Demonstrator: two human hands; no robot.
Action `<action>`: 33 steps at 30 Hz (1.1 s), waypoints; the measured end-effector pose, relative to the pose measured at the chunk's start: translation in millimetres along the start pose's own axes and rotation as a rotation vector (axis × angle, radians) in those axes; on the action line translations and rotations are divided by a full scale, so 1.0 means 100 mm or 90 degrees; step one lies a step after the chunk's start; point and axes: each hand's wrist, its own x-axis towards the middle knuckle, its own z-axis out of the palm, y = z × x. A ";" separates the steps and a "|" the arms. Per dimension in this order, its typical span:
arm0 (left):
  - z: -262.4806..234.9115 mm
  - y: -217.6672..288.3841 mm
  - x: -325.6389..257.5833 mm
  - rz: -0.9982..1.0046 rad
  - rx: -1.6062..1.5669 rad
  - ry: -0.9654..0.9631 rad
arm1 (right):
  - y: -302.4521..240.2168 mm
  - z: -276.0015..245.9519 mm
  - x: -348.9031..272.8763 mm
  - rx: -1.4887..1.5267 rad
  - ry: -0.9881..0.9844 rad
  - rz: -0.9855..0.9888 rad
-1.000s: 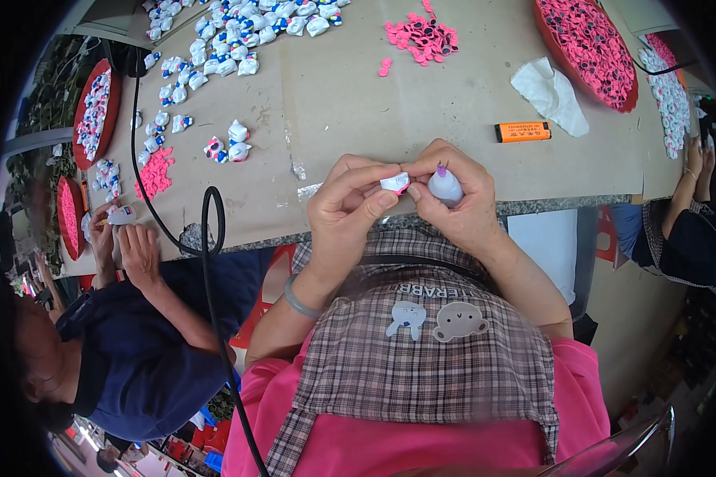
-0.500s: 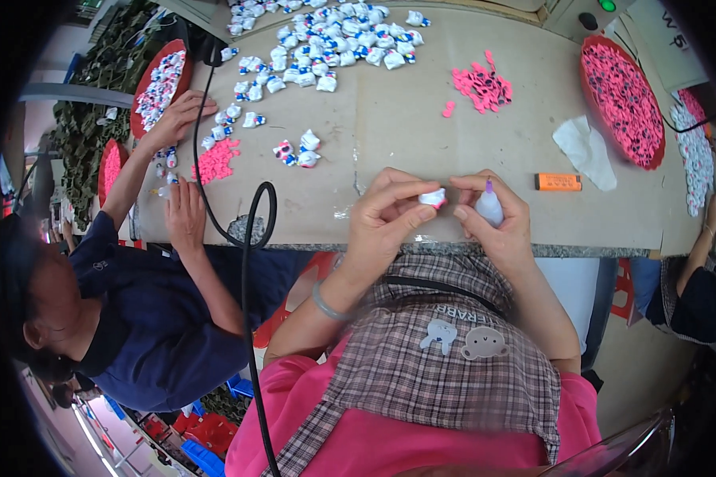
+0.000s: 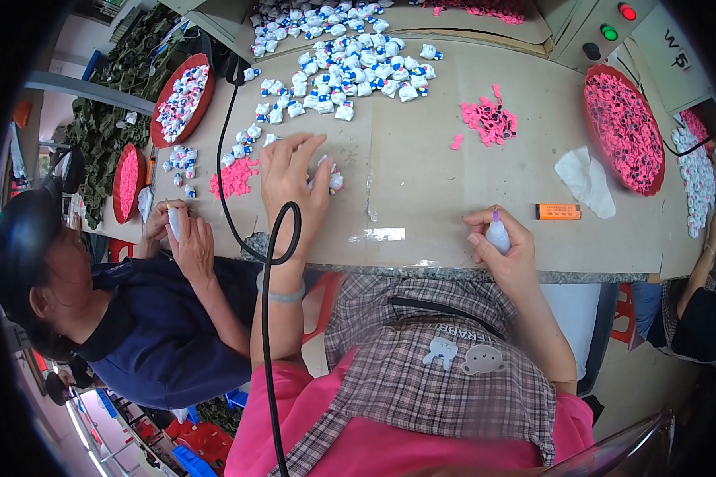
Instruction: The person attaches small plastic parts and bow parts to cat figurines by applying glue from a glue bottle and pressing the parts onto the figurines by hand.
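Observation:
My left hand (image 3: 290, 183) is over the table with its fingers apart and nothing visible in them. Beside its thumb sits a small group of white figurines with pink and blue parts (image 3: 336, 180), partly hidden by the hand. In my right hand (image 3: 513, 250), near the table's front edge, is a small squeeze bottle (image 3: 497, 234), whitish with a purple tip pointing up. Many white-and-blue figurines (image 3: 358, 63) lie at the back of the table. Loose pink pieces with dark spots (image 3: 489, 121) form a pile further right.
An orange box (image 3: 558, 211) and a white cloth (image 3: 585, 181) lie at right, by a red tray (image 3: 624, 131) of pink pieces. A black cable (image 3: 267, 342) hangs before my left arm. At left, a co-worker (image 3: 163, 318) holds a similar bottle near small pink pieces (image 3: 233, 176).
My left hand has moved left and away from my right, and the white-and-pink piece it held no longer shows in its fingers. My right hand keeps the bottle. The co-worker's hands have come together.

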 end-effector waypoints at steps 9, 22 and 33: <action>0.56 -0.06 0.50 -0.070 0.111 -0.138 | 0.01 0.01 -0.04 -0.012 -0.002 -0.002; -0.20 0.41 -0.12 -0.341 -0.824 -0.198 | 0.03 0.02 -0.01 -0.014 0.000 0.007; -0.01 0.17 -0.52 -0.299 -0.716 -0.146 | 0.02 0.06 -0.03 -0.022 0.009 0.015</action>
